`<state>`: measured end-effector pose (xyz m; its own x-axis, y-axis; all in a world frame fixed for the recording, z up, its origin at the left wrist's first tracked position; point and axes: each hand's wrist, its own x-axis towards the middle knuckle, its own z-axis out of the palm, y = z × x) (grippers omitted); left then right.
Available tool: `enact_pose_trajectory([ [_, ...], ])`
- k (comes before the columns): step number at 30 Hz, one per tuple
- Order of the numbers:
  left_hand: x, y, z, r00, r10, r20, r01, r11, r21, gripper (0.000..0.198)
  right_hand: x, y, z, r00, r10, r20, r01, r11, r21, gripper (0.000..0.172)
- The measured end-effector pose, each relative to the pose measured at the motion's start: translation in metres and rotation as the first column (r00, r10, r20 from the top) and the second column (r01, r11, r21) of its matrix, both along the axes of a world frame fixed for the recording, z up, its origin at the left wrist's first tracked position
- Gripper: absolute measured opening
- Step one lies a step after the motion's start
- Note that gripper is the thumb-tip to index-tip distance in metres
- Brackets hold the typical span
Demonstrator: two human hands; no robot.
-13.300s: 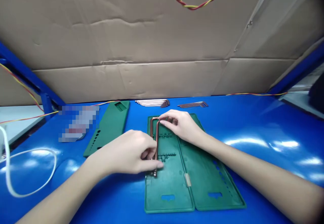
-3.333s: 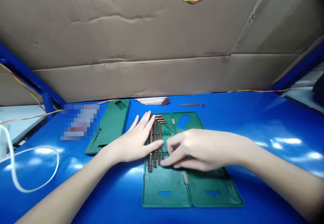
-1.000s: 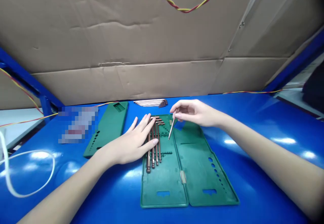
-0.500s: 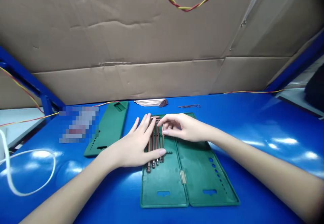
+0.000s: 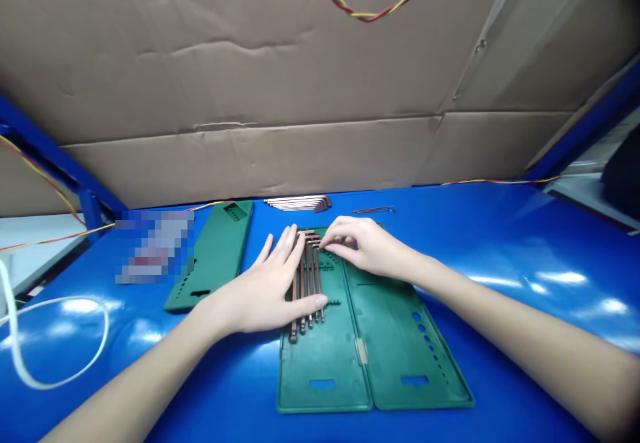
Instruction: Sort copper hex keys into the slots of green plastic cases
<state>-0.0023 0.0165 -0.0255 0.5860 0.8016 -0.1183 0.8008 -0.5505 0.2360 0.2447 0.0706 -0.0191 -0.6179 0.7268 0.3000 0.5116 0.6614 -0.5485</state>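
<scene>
Right hand (image 5: 361, 246) is being used in a pinch: thumb and index nearly together, end key (image 5: 319, 279) being gripped at its short arm. Left hand (image 5: 267, 286) is being laid flat, fingers spread, nothing being gripped; keys (image 5: 309, 276) are being covered by its fingertips and thumb.

Largest to smallest: backdrop is being formed by cardboard (image 5: 250, 76). Everything is being carried by blue table (image 5: 525, 249). Case (image 5: 325, 356) is lying opened out flat, right half being partly hidden by the right forearm. Keys, end one included, are being held side by side in its left half, bent ends away from the wearer, end key rightmost in the row. Second case (image 5: 220, 249) is lying to the left, just beside a blurred-out item (image 5: 155, 246). White cable (image 5: 11, 336) is looping at far left. Back row (image 5: 299, 203) of keys is lying beyond the case; thin keys (image 5: 374, 211) are lying to its right.
</scene>
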Motion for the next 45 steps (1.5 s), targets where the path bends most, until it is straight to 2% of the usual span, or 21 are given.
enact_pose_trajectory([
  [7,0.001,0.0,0.002,1.0,0.012,0.007,-0.012,1.0,-0.009,0.102,-0.001,0.0,-0.003,1.0,0.016,0.006,-0.016,0.999,0.038,0.015],
  [12,0.006,-0.001,0.005,0.999,0.034,0.002,-0.034,0.998,-0.049,0.1,-0.003,0.001,-0.007,1.0,-0.009,-0.027,0.01,1.0,0.02,0.014],
  [18,0.009,-0.001,0.003,0.998,0.047,0.039,-0.046,0.999,-0.027,0.094,-0.003,0.004,-0.012,0.999,-0.008,-0.053,0.008,1.0,0.014,0.018],
  [24,0.01,-0.001,0.002,0.997,0.07,0.04,-0.069,0.997,-0.027,0.089,-0.001,0.006,-0.011,0.999,0.037,-0.025,-0.036,0.999,0.039,0.019],
  [30,0.013,-0.001,0.005,0.996,0.084,0.027,-0.082,0.995,-0.062,0.093,0.001,0.008,-0.01,0.995,0.1,0.007,-0.1,0.994,0.036,0.022],
  [38,0.018,0.002,0.0,0.994,0.103,0.04,-0.1,0.992,-0.072,0.097,0.002,0.008,-0.009,0.983,0.172,0.069,-0.177,0.982,0.071,0.026],
  [45,0.019,0.004,0.001,0.988,0.145,0.055,-0.138,0.985,-0.107,0.101,0.004,0.007,-0.008,0.975,0.199,0.096,-0.204,0.977,0.057,0.03],
])
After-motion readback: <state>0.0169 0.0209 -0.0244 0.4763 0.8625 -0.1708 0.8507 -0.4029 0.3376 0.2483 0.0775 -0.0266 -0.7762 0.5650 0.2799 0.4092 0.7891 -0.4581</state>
